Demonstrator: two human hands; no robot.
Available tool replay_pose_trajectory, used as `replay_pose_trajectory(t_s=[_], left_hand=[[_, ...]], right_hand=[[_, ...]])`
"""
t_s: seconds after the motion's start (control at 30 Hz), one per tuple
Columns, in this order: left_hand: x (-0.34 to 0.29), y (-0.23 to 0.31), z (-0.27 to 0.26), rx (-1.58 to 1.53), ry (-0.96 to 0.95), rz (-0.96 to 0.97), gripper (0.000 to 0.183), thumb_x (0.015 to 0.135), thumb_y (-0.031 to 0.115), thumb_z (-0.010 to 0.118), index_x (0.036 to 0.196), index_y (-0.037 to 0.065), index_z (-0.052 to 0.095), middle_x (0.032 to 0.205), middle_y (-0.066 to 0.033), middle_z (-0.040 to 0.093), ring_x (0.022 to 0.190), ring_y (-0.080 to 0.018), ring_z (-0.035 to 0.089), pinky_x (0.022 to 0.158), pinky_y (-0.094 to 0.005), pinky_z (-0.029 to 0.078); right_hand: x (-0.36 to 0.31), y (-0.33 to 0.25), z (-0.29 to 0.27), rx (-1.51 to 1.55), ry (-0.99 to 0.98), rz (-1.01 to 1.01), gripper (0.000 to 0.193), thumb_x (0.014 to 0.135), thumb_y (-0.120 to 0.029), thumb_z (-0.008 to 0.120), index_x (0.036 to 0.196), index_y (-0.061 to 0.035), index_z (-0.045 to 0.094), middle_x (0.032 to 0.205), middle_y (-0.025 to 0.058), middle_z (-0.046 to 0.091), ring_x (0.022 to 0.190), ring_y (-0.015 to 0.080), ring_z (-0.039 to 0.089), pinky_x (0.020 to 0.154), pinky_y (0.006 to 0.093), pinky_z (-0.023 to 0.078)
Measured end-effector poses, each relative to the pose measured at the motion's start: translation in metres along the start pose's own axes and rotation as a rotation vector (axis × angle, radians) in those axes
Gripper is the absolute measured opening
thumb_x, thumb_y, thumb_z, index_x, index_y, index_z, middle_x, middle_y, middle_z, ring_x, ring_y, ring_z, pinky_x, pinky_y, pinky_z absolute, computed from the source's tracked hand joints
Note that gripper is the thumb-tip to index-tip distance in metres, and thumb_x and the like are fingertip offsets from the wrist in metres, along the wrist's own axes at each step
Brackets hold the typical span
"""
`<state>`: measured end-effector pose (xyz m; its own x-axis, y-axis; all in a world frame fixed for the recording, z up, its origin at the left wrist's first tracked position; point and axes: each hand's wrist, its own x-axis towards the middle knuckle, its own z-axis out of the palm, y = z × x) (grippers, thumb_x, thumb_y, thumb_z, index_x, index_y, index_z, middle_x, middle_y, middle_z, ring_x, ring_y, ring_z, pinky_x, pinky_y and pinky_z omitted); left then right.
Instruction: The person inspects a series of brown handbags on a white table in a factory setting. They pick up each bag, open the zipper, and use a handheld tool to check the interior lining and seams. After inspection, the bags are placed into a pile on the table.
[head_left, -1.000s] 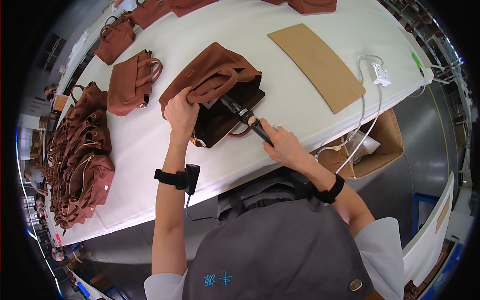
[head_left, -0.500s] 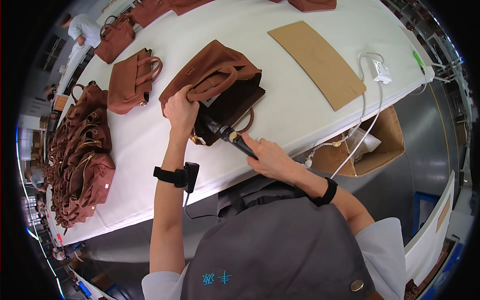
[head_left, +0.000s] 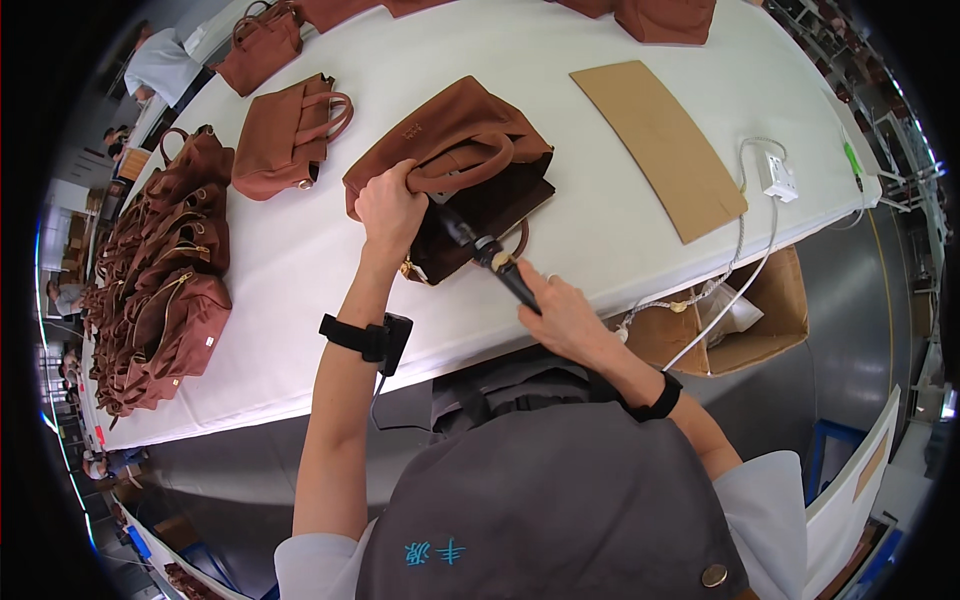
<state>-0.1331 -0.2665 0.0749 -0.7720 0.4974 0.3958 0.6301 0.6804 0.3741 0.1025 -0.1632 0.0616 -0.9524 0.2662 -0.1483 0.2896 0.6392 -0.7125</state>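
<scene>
A reddish-brown handbag (head_left: pixel 425 128) lies tilted on the white table in front of me, its dark-lined mouth open toward me. My left hand (head_left: pixel 390 208) is closed on the bag's rim, beside the base of its upper handle (head_left: pixel 470 178). In my right hand (head_left: pixel 562 315) is a black wand-shaped tool (head_left: pixel 488 252) with a gold-coloured part near the grip. Its tip reaches into the mouth of the bag, close to my left fingers. What the tip touches is hidden. Part of the second handle shows beyond the near rim.
Several more brown handbags (head_left: pixel 165 290) crowd the table's left side, with one bag (head_left: pixel 285 140) standing apart. A flat brown cardboard sheet (head_left: pixel 665 150) lies to the right. Near the right edge are a white power strip (head_left: pixel 777 177) and cords above an open cardboard box (head_left: pixel 770 335).
The whole view has shifted, so the table and bags appear slightly farther right. My left hand keeps hold of the handbag, and the tool is still inside its mouth.
</scene>
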Motion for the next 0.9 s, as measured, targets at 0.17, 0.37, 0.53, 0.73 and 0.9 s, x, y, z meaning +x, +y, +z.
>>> replay_pose_trajectory(t_s=[0.17,0.37,0.53,0.73,0.9], left_hand=[[-0.005,-0.007,-0.007,0.030,-0.011,-0.035,0.030,0.070,0.008,0.058,0.098,0.013,0.070,0.081,-0.0150,0.067,0.077,-0.0344,0.064,0.071,-0.0415,0.050],[0.021,-0.047,-0.040,-0.215,0.056,-0.210,0.030,0.070,0.008,0.057,0.096,0.013,0.071,0.083,-0.0187,0.065,0.079,-0.0374,0.062,0.074,-0.0420,0.050],[0.011,-0.130,-0.099,-0.866,0.034,-0.521,0.037,0.067,0.002,0.065,0.105,0.001,0.067,0.080,-0.0084,0.067,0.070,-0.0201,0.064,0.064,-0.0300,0.049],[-0.040,-0.190,-0.168,-1.260,0.059,-0.878,0.027,0.077,0.000,0.063,0.103,-0.004,0.060,0.094,-0.0123,0.066,0.080,-0.0218,0.066,0.073,-0.0318,0.054],[-0.023,-0.192,-0.176,-1.455,0.130,-0.876,0.026,0.081,0.004,0.061,0.106,-0.003,0.059,0.094,-0.0110,0.066,0.079,-0.0194,0.066,0.071,-0.0293,0.055]], right_hand=[[0.004,-0.017,-0.026,0.495,-0.284,0.022,0.052,0.081,-0.013,0.059,0.130,-0.0014,0.046,0.068,0.0078,0.056,0.051,0.0156,0.054,0.046,0.0300,0.043],[-0.029,0.045,-0.108,1.080,-0.215,0.158,0.061,0.071,-0.006,0.067,0.127,0.0049,0.046,0.074,0.0118,0.056,0.038,0.0117,0.047,0.033,0.0222,0.034],[-0.021,0.090,-0.139,1.163,0.195,-0.017,0.053,0.070,-0.007,0.068,0.118,0.0007,0.047,0.061,0.0065,0.051,0.036,0.0103,0.045,0.030,0.0214,0.031],[0.065,0.159,-0.152,0.692,0.540,0.270,0.034,0.073,-0.009,0.065,0.104,0.0001,0.057,0.064,0.0037,0.055,0.052,0.0107,0.053,0.047,0.0235,0.041],[0.081,0.271,-0.139,0.170,0.788,0.301,0.036,0.068,-0.019,0.067,0.092,0.0067,0.062,0.079,0.0102,0.057,0.073,0.0182,0.054,0.066,0.0314,0.043]])
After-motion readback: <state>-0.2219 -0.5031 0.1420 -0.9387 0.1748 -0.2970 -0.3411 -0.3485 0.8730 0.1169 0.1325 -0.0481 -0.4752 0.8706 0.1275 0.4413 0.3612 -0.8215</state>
